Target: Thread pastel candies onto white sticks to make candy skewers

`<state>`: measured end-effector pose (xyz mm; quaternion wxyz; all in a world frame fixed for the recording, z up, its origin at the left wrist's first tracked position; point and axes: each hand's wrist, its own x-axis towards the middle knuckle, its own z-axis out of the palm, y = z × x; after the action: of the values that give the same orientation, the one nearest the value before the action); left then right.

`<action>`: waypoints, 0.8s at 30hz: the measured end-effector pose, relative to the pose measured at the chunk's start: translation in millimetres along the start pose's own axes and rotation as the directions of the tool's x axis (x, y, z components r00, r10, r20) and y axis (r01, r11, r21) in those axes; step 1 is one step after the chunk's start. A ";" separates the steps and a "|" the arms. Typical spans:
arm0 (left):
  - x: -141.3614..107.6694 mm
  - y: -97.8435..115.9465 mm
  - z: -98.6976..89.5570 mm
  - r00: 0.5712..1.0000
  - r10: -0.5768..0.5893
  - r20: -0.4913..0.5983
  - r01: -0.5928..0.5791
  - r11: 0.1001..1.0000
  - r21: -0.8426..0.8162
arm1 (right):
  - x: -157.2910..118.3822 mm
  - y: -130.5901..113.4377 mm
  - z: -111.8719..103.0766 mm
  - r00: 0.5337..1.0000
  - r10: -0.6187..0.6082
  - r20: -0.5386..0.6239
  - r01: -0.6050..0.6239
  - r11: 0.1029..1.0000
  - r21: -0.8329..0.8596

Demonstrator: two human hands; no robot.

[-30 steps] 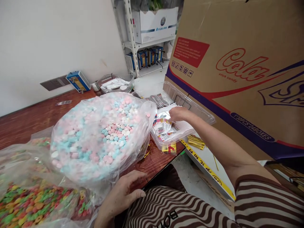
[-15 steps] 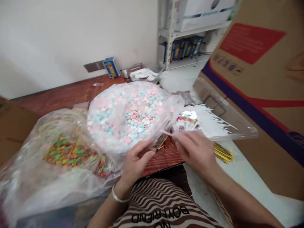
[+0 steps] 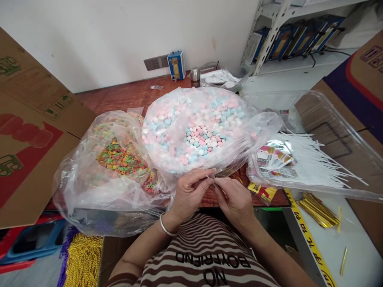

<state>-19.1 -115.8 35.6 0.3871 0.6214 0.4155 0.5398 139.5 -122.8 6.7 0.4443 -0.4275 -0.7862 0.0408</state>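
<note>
Both hands have come together since half a second ago: the right hand (image 3: 235, 195), which was then apart, in front of the tray with a thin white stick, now meets the left hand (image 3: 191, 189) at the near edge of the candy bag (image 3: 176, 123). Left fingers, loosely curled in that earlier moment, are now drawn in to a pinch. From where I stand, I see thumb and forefinger of each hand closed nearly to the tips, around a thin pale piece (image 3: 207, 176); it is mostly hidden, so I cannot tell if it is the same stick. To my judgement, this change means the fetching is over and fine fingertip work is in hand.

To the right of the candy bag lies the clear tray (image 3: 299, 184), with many white sticks (image 3: 314, 159) and some printed packets (image 3: 277, 157) inside. Nearer to the person than this tray, also right of the candy bag, are gold ties (image 3: 318, 209). On its left side, touching it, rests a bag of ring candies (image 3: 101, 191). Behind the candy bag, on the red-brown desk (image 3: 115, 96), stand a metal cup (image 3: 195, 75) and a blue box (image 3: 176, 65).
</note>
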 end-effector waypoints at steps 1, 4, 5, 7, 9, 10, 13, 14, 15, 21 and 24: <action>-1.0 -0.4 -1.9 1.000 -0.002 0.003 0.002 1.000 -0.003 | -1.2 -0.5 0.4 1.000 0.014 0.009 -0.014 1.000 0.018; -0.9 -3.1 -13.7 0.997 -0.069 0.037 0.070 0.997 -0.016 | -3.7 0.2 -1.1 0.998 0.005 0.058 -0.010 0.997 0.078; 2.0 -5.2 -19.5 0.993 -0.097 0.065 0.097 0.995 -0.006 | -2.4 1.5 -2.1 0.998 -0.003 0.070 -0.003 0.997 0.083; 14.8 -12.6 -31.1 0.986 -0.117 0.119 0.107 0.990 0.088 | 7.1 6.7 -2.5 0.995 0.040 0.086 -0.044 0.998 0.054; 36.2 -25.6 -38.8 0.988 -0.071 0.134 0.029 0.956 0.292 | 27.3 15.6 2.1 0.978 0.180 0.107 -0.181 0.984 -0.009; 48.3 -33.9 -40.1 0.989 -0.031 0.142 -0.030 0.913 0.407 | 40.5 21.2 6.9 0.955 0.265 0.135 -0.261 0.964 -0.043; 76.4 -59.8 -34.8 0.955 -0.044 0.293 -0.174 0.718 0.674 | 77.9 39.1 26.3 0.863 0.434 0.260 -0.377 0.894 -0.243; 79.6 -66.4 -31.9 0.932 -0.082 0.353 -0.224 0.635 0.739 | 85.0 44.1 31.9 0.813 0.483 0.326 -0.389 0.866 -0.313; 78.9 -71.1 -29.5 0.908 -0.111 0.404 -0.281 0.554 0.783 | 87.7 48.2 35.9 0.767 0.524 0.370 -0.394 0.841 -0.371; 37.9 -67.2 -35.5 0.896 -0.140 0.421 -0.363 0.313 0.878 | 40.7 57.9 30.2 0.756 0.532 0.382 -0.410 0.839 -0.356; 39.0 -60.5 -38.6 0.936 -0.195 0.294 -0.235 0.277 0.932 | 23.4 60.8 29.9 0.781 0.520 0.345 -0.434 0.850 -0.298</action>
<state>-60.5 -56.6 -2.5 -0.0048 0.8186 0.5707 0.0646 150.6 -58.4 -22.8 0.1967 -0.6375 -0.7271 0.1617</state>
